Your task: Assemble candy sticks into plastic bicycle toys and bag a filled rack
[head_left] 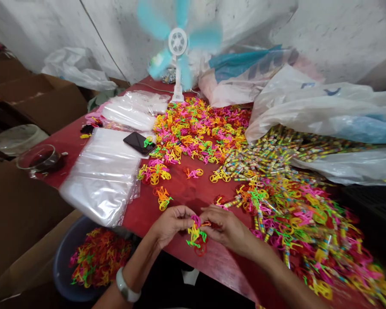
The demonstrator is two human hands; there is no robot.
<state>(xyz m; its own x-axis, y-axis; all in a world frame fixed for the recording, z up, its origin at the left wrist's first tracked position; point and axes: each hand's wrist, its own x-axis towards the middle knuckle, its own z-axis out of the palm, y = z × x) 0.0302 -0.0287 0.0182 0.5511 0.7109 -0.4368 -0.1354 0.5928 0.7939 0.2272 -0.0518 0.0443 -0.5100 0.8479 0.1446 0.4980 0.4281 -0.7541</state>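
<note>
**Light, Springy Plastic Between Our Fingertips**

We have a cluster of plastic bikes (195,236) between our two hands, straight towards us from the fan (178,41), over the near part of the red table (193,193). Our left hand (173,221) pinches its top between thumb and fingers; our right hand (227,227) closes its fingertips on a thin orange piece (206,223) at the side. We cannot tell whether that piece is joined to the rest.

We judge the cluster very light, its frames thin and slightly bendy, smooth but easy to pinch. Wheels and bars probably snag one another, and a hard twist could bend or snap a thin bar. The best hold is high up, where the pieces gather, leaving the lower wheels to dangle.

Towards us from the fan's foot spreads a loose heap of bikes (199,128); left of the fan and nearer us lie clear bags (99,171), likely limp and slippery, with a phone (137,141) beside them.
</note>
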